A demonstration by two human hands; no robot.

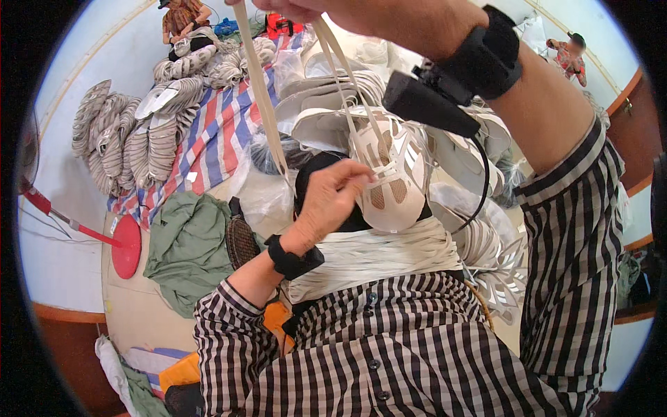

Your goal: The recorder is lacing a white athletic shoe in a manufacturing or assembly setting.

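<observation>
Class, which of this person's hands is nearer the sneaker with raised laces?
Left. The left hand touches the sneaker; the right hand is raised away from it, holding pale laces.

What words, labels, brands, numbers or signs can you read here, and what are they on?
I can make out no readable text.
Red round base at left: a small pale sticker; any print is too small to read.
Pale shoe by the left hand: a tiny mark at the toe edge, too small to read.
Striped sheet: a small white slip; no writing can be made out.
</observation>
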